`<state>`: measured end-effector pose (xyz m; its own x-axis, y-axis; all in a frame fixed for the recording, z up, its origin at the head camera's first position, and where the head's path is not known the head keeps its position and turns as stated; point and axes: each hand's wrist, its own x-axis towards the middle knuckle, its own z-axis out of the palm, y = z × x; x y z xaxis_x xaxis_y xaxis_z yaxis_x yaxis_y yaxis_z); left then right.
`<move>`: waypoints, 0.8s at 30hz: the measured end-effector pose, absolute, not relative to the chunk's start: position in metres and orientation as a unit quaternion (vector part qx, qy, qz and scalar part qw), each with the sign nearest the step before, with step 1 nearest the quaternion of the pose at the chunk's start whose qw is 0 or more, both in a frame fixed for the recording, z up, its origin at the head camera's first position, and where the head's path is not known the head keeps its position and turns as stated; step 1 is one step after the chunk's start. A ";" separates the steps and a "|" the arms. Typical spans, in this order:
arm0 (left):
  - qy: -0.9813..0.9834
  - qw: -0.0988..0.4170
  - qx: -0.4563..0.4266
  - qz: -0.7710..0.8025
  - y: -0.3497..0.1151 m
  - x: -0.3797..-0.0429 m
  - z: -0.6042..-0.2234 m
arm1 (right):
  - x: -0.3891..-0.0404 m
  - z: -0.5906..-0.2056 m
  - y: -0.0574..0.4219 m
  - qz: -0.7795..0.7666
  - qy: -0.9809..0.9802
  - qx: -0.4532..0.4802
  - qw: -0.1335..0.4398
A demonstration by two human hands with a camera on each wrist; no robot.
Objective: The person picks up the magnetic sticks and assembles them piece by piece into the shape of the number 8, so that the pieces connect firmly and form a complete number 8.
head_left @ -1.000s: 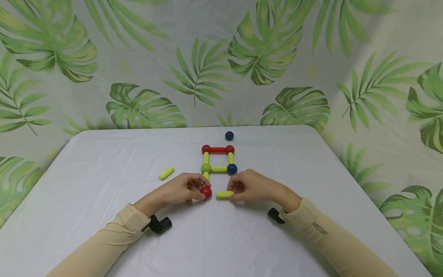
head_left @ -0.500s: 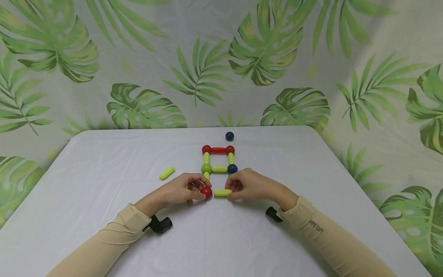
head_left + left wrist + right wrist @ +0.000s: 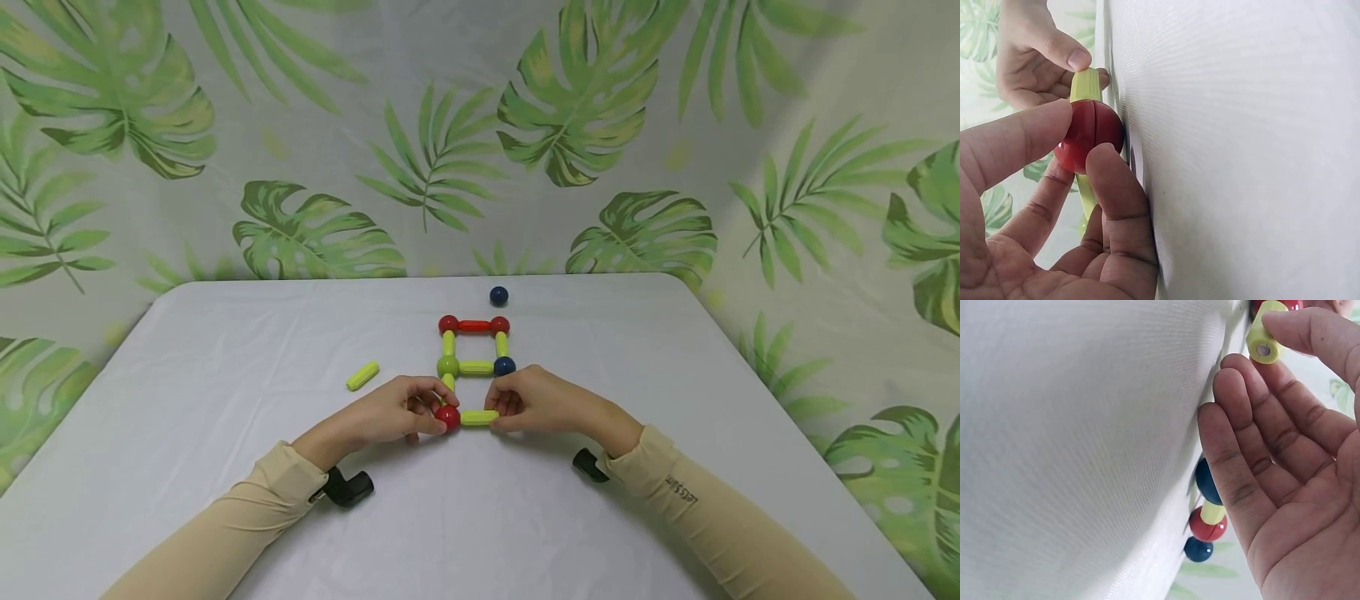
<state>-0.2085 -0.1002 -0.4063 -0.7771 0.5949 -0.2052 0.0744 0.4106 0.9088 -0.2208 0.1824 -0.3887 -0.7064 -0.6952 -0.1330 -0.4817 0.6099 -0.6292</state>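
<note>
My left hand [image 3: 401,407] grips a red ball [image 3: 447,418] at the near left corner of a frame of rods and balls. My right hand [image 3: 536,402] pinches a yellow-green magnetic rod [image 3: 478,417] by its right end; the left end meets the red ball. In the right wrist view a round metal tip shows on the rod [image 3: 1263,349]. Behind, a green ball [image 3: 447,367] and a dark blue ball [image 3: 504,367] join a square with two red balls and a red rod [image 3: 474,326]. The left fingers partly cover the rod between the green and red balls.
One loose yellow-green rod [image 3: 363,376] lies left of the frame. A loose dark blue ball [image 3: 498,296] sits behind it, near the far edge of the white-covered table [image 3: 247,350]. A leaf-patterned cloth [image 3: 480,142] hangs behind.
My right hand has moved slightly left with the rod, closing the gap until the rod meets the red ball. The left hand stays in place on the ball.
</note>
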 end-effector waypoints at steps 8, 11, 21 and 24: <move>0.801 0.255 0.210 0.500 -0.101 -0.209 -0.407 | -0.221 -0.389 0.183 -0.290 0.876 -0.337 0.185; 0.801 0.255 0.209 0.501 -0.101 -0.209 -0.407 | -0.222 -0.390 0.183 -0.292 0.874 -0.340 0.186; 0.804 0.251 0.210 0.496 -0.101 -0.209 -0.408 | -0.226 -0.383 0.186 -0.281 0.876 -0.345 0.186; 0.804 0.252 0.208 0.496 -0.101 -0.209 -0.407 | -0.229 -0.378 0.188 -0.279 0.878 -0.344 0.179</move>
